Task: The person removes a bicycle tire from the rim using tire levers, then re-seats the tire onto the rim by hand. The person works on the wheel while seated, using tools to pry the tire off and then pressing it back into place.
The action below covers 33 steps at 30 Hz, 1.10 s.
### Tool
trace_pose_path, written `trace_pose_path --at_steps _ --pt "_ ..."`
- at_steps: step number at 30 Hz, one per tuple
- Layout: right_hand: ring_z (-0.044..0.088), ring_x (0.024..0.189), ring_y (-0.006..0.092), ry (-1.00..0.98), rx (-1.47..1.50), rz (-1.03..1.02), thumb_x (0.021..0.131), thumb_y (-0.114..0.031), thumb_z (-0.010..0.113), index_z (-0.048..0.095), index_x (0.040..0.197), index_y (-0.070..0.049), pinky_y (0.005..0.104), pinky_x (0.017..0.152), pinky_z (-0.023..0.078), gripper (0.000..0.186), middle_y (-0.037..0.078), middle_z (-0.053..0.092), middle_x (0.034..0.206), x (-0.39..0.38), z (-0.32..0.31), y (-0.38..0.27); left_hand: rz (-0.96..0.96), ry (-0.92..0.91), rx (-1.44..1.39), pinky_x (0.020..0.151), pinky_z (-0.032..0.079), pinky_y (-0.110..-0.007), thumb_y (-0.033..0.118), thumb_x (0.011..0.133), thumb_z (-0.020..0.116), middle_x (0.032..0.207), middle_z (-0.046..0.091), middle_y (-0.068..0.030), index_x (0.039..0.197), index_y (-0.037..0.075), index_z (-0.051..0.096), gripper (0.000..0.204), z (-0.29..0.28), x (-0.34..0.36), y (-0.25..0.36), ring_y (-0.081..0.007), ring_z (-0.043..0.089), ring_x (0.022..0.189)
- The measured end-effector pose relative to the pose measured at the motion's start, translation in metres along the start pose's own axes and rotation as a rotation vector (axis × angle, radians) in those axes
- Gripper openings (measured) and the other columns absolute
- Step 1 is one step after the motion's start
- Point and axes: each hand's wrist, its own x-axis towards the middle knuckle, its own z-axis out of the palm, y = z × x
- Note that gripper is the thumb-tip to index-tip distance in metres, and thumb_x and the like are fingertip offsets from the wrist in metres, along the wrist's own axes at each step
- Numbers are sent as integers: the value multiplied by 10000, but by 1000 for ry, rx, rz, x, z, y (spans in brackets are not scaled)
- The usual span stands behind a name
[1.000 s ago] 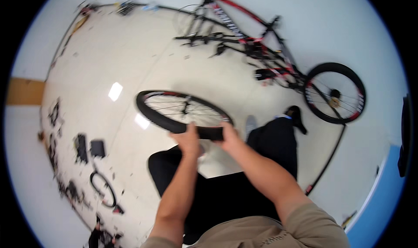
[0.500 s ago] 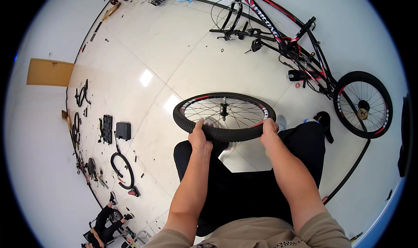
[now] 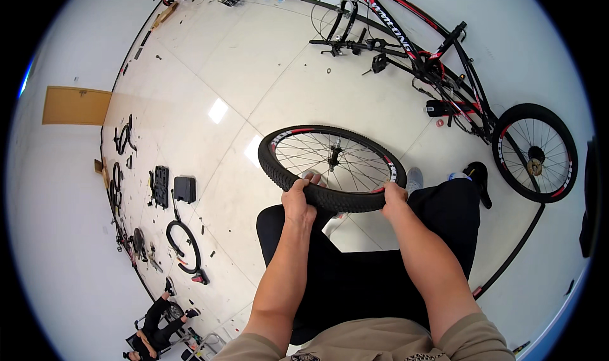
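The bicycle wheel (image 3: 334,156) — black-tyred, with red and white rim markings — is tilted over the pale floor (image 3: 235,63), in front of the person's knees. The left hand (image 3: 299,202) and right hand (image 3: 394,196) both grip its near edge, set apart. Farther off, to the right, a black-and-red bicycle frame (image 3: 401,39) is by the wall (image 3: 526,50), a second wheel (image 3: 536,153) at its near end.

Bold white capitals (image 3: 392,28) ran along the black-and-red bicycle frame (image 3: 447,44); white rim lettering (image 3: 392,169) marked both the held bicycle wheel (image 3: 334,156) and the cassette-fitted wheel (image 3: 536,153).
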Motion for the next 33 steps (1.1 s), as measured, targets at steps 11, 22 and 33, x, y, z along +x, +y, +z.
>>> trace_pose_path --at_steps 11,22,33 --pt "606 1219 436 417 -770 -236 933 -239 633 316 1471 -4 483 1011 529 667 302 518 1392 -5 13 -14 -212 -14 -115 984 526 -495 33 950 536 1199 626 -164 1221 -26 562 279 4 16 -14 -333 606 1121" --pt "569 1212 416 -786 -1032 -1130 849 -307 761 613 1320 -3 478 1055 468 580 229 615 1253 -116 24 0 15 -244 139 972 544 -474 73 929 650 1201 632 -160 1259 -20 511 369 2 21 -19 -300 635 1097" --pt "682 1023 417 -620 -1065 -1128 725 -225 741 643 1129 -9 487 917 545 468 218 713 1027 -121 33 -35 -46 -517 412 1140 395 -480 251 976 672 1380 581 -128 1540 0 355 694 29 -17 1 -291 529 1305"
